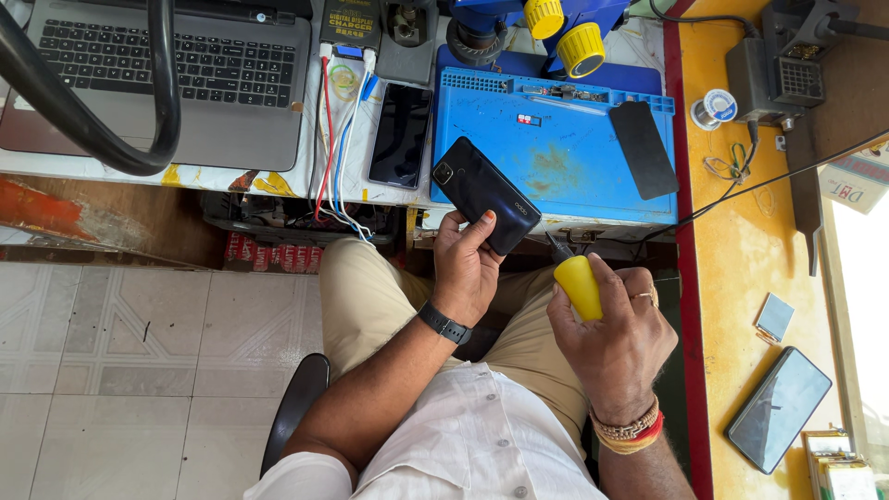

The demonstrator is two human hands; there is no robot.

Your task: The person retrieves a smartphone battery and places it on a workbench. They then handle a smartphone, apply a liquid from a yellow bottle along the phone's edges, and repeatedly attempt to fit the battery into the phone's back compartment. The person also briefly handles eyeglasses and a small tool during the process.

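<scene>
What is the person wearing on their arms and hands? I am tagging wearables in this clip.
The left hand has a dark band like a watch strap at the wrist and orange polish on the thumbnail. The right hand has a gold-coloured ring on one of its fingers and a stack of beaded, red and yellow bracelets at the wrist. Both forearms are bare below a white shirt.

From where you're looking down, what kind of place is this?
Most likely a phone repair bench. The left hand holds a dark blue smartphone, the right hand a yellow-handled screwdriver, over a blue repair mat beside a grey soldering station.
</scene>
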